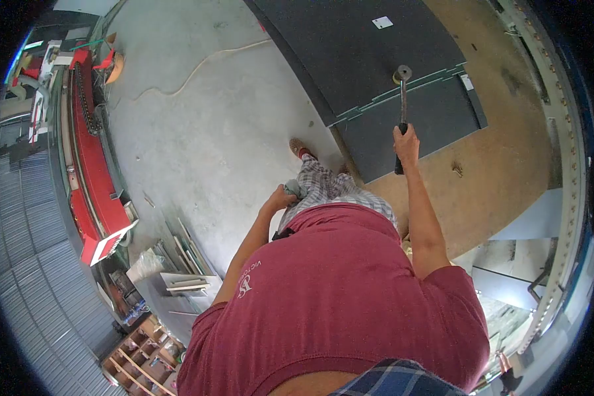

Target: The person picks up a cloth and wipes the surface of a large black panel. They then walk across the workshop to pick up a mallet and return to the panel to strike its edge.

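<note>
My right hand [407, 145] is closed around the black grip of a mallet [403, 99], which has a metal shaft and a round head. The head overlaps a large dark sheet [376, 59] close to its stepped, greenish edge. Below the grip lies a smaller dark panel [409, 122]. At my left thigh, my left hand [282, 198] is closed on a crumpled grey cloth [292, 188], partly hidden by the fingers.
The dark sheets rest on a brown work table [508, 158] with a metal rail [564, 185] along its right side. White labels [382, 22] are on the dark sheets. On the left stand a red machine [99, 158] and leaning panels [188, 247]. A cable [198, 66] crosses the floor.
</note>
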`<state>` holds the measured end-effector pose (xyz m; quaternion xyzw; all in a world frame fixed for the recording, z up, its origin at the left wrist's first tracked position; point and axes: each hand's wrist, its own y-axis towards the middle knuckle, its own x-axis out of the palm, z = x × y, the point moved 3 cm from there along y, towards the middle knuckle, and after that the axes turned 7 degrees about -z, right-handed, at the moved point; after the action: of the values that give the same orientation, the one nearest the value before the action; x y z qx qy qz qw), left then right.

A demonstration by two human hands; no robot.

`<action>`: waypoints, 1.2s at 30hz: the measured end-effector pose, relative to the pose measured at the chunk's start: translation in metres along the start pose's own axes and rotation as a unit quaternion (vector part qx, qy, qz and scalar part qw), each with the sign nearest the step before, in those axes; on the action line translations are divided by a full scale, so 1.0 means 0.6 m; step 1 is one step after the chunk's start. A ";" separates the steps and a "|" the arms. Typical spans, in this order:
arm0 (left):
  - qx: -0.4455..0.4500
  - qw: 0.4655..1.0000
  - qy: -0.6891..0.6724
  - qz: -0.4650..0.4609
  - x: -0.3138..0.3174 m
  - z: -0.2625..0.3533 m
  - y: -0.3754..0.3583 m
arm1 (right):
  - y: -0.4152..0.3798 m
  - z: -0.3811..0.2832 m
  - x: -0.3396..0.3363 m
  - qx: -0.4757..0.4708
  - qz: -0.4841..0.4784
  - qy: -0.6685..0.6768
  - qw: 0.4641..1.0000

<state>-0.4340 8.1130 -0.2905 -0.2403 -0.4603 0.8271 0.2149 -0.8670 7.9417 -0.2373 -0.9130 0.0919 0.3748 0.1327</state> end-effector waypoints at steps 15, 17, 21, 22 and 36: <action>0.003 1.000 0.014 0.003 0.005 0.040 -0.019 | -0.046 -0.022 0.005 0.032 -0.031 0.067 0.997; -0.001 1.000 0.015 0.001 0.006 0.031 -0.012 | -0.048 -0.018 0.000 0.061 -0.030 0.069 0.995; -0.024 0.999 0.030 -0.009 0.001 0.049 -0.028 | -0.045 -0.013 -0.005 0.024 0.035 0.016 0.999; -0.020 0.999 0.034 -0.010 0.001 0.054 -0.030 | -0.041 -0.011 -0.009 0.026 0.041 0.017 0.999; -0.005 0.997 -0.055 0.050 0.028 0.017 -0.056 | 0.243 0.043 -0.194 0.166 0.086 -0.001 0.982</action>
<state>-0.4486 8.1321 -0.2600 -0.2181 -0.4632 0.8466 0.1458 -1.0049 7.8194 -0.1979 -0.8667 0.2306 0.3652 0.2493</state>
